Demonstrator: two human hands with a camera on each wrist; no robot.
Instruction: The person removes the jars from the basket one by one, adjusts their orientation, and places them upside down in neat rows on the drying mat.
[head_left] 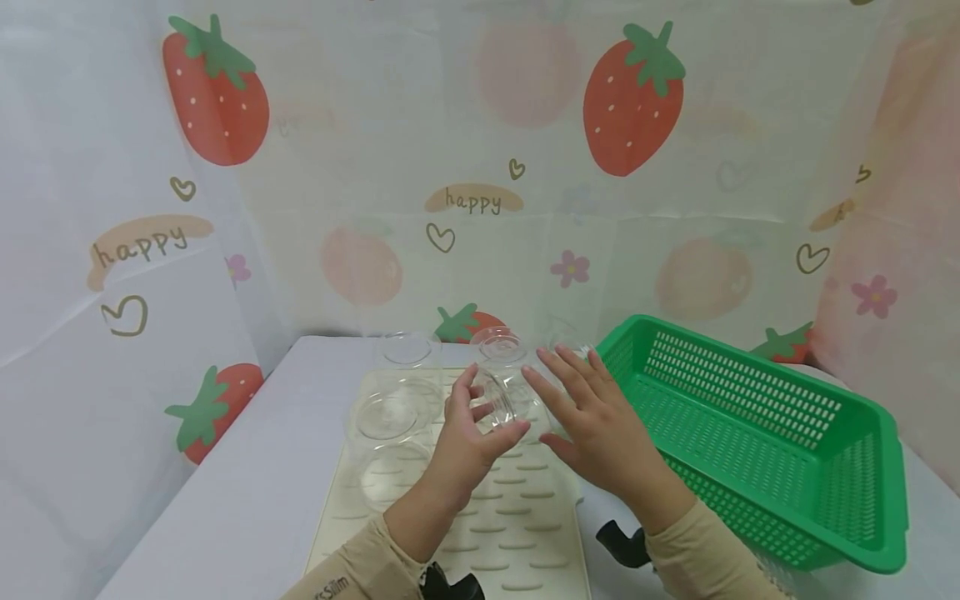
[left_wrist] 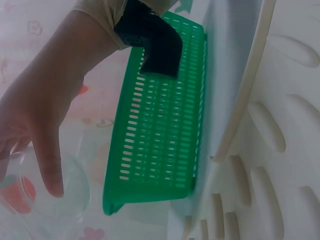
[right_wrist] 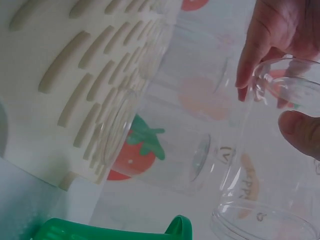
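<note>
My left hand (head_left: 468, 425) grips a clear cup (head_left: 501, 398) above a cream ridged mat (head_left: 517, 533). In the right wrist view, the left fingers (right_wrist: 250, 65) and thumb lie on either side of one end of this see-through cup (right_wrist: 235, 170), which stretches away from them. My right hand (head_left: 600, 421) is just to the right, fingers spread and fairly straight, fingertips close by the cup. From the left wrist, the right hand (left_wrist: 35, 125) appears with its thumb pointing across the clear cup (left_wrist: 75, 195). More clear cups (head_left: 390, 417) stand on the mat to the left and behind.
A green perforated basket (head_left: 750, 442) stands on the white table (head_left: 247, 500) to the right of the mat. Behind the table hangs a strawberry-printed cloth (head_left: 450, 108). Black camera mounts (head_left: 624, 543) sit at both wrists.
</note>
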